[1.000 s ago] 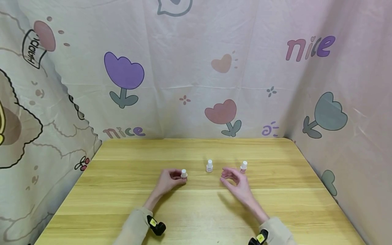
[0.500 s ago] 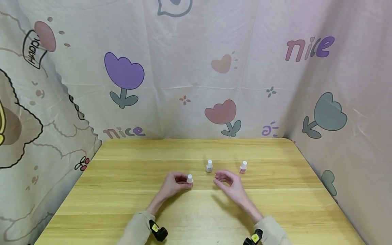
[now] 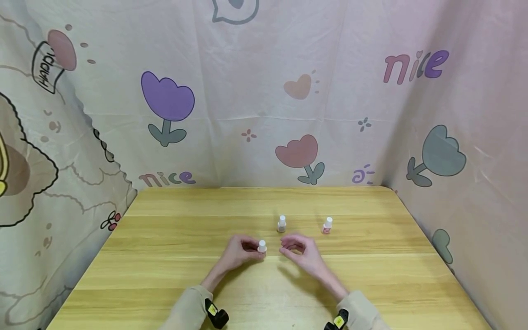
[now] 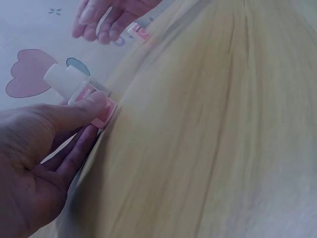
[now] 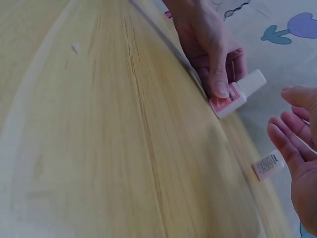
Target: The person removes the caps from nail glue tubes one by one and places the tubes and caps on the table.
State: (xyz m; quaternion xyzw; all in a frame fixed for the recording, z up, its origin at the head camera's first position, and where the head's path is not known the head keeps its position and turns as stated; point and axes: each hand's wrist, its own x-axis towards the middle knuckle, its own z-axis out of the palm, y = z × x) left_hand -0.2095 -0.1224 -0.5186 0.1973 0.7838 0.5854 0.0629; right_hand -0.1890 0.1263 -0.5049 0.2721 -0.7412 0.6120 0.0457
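My left hand (image 3: 240,252) pinches a small white-capped bottle with a pink label (image 4: 94,104) between thumb and fingers, keeping it upright low at the table. To its right is my right hand (image 3: 304,253), its fingers loosely bent with a gap between thumb and fingertips and nothing in them. Just behind the hands stands a second small bottle (image 3: 282,224); in the right wrist view its printed label (image 5: 268,166) shows beside my right fingers, which cover its top. A third bottle (image 3: 327,225), with a pink label, stands upright farther right.
The wooden table (image 3: 173,201) runs back to a printed cloth backdrop (image 3: 231,91), which also hangs along both sides. A small pale scrap (image 5: 75,47) lies on the tabletop in the right wrist view. A black camera sits on each wrist.
My left hand has carried its bottle rightward and closer to the front. My right hand has moved left and forward, away from the third bottle. The two standing bottles stay put.
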